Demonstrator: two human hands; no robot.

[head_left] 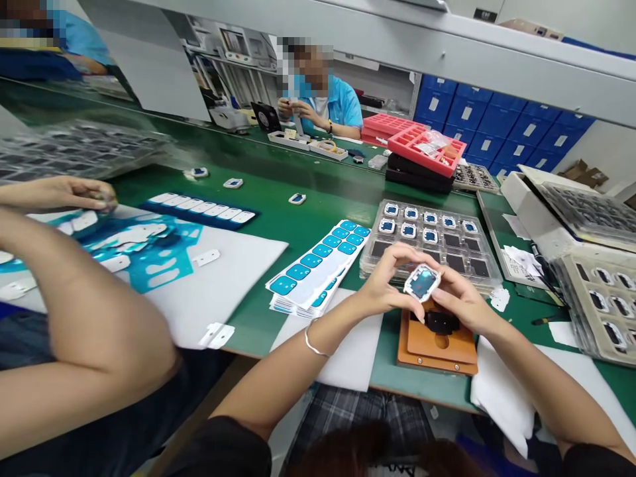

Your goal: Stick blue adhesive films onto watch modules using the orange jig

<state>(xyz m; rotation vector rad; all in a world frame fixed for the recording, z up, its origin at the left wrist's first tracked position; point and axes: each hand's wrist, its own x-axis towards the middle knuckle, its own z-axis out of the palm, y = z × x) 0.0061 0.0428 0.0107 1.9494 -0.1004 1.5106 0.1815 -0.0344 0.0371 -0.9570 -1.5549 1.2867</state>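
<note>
Grip of left hand [380, 288] and right hand [464, 302] clamps the white-rimmed part [422, 283] between them.

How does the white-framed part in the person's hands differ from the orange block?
Look: the white-framed part has a white rim around a blue centre; the orange block carries a black piece.
Size: the part looks smaller than the block.
Pose: the part is held tilted between the left hand and the right hand; the block lies on the green table.
Shared: both are in front of the person.
</note>
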